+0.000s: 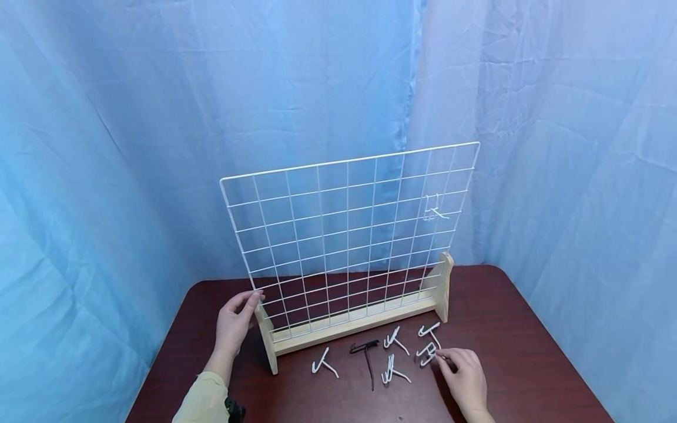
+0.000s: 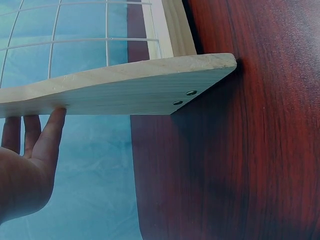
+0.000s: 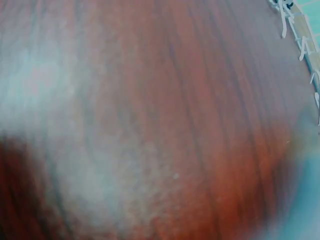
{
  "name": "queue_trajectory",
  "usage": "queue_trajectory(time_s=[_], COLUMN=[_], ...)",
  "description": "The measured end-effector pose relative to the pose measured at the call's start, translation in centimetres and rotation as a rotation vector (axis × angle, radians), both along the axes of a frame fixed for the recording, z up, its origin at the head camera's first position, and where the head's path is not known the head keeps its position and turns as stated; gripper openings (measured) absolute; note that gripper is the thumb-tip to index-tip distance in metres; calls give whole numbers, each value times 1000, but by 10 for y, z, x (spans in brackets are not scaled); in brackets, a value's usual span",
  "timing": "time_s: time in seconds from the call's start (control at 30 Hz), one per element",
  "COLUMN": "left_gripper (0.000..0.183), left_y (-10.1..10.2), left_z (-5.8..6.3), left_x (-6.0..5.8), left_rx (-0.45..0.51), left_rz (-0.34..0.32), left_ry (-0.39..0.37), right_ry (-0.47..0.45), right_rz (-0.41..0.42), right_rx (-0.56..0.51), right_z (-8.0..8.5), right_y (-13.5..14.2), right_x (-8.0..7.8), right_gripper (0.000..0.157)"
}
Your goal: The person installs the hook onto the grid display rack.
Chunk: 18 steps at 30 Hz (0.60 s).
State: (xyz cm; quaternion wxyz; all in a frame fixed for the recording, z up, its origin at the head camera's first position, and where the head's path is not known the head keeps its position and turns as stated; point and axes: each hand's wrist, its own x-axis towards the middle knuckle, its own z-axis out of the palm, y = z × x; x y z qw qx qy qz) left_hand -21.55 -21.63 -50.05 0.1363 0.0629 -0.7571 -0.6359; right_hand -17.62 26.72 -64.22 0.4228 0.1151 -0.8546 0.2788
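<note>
Head view: from above, facing forward and down, far enough for the whole wire grid (image 1: 347, 210).
Left wrist view: close beside the wooden end panel (image 2: 125, 92), rolled sideways, bench (image 2: 280, 150) at right.
Right wrist view: very near the bench top, blurred, white hooks (image 3: 284, 22) at upper right.
Head/left wrist share: end panel, left grip (image 2: 27, 170).
Head/right wrist share: hooks.
</note>
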Motion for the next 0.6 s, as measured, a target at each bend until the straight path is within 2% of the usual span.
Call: queue_trajectory(time_s=[0.23, 0.47, 0.6], left_gripper=[39, 37, 38], left_y=[0, 1, 1], left_z=[0, 1, 0], left_x=[-1, 0, 0], left_rx=[-6, -2, -13], left_rz=[5, 11, 15], left_ry=[6, 10, -1], right_ry=[28, 11, 35], right_rz=[4, 20, 11], right_rx=[-50, -182, -235], right_z=[13, 30, 39], right_y=[-8, -20, -28], right_x=[-5, -9, -12], right_gripper=[21, 19, 22])
